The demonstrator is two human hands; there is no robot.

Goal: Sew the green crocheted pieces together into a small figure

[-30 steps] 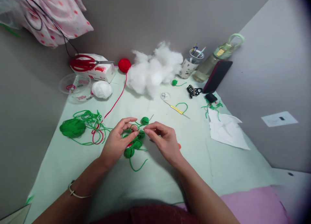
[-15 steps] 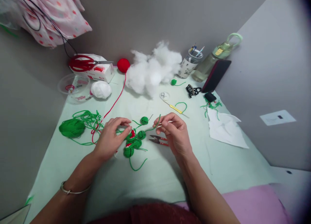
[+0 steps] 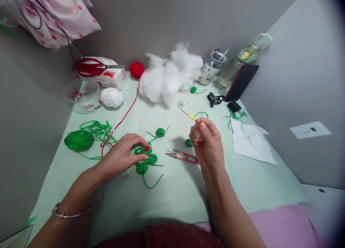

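My left hand (image 3: 125, 151) curls its thumb and fingers around a small green crocheted piece with red and white parts (image 3: 148, 148). Green crocheted balls (image 3: 142, 168) lie against that piece, with loose yarn tails. My right hand (image 3: 207, 140) is closed in a pinch on green yarn (image 3: 198, 134); a thin pale tip, perhaps a needle, shows above the fingers. Just left of it is a small green ball (image 3: 189, 143), partly hidden by the hand. Red-handled thread snips (image 3: 182, 155) lie between my hands. Behind them is another green ball (image 3: 160, 132).
A yellow-handled crochet hook (image 3: 192, 117) lies beyond my right hand. White stuffing (image 3: 169, 75) is heaped at the back, beside a red yarn ball (image 3: 137, 70). Green yarn (image 3: 79, 140) lies left; torn white paper (image 3: 249, 142), a phone (image 3: 242, 83) and a bottle (image 3: 229, 74) stand or lie right.
My right hand has moved right, and a green ball has shifted from the cluster toward it. My left hand has closed in on the crocheted piece.
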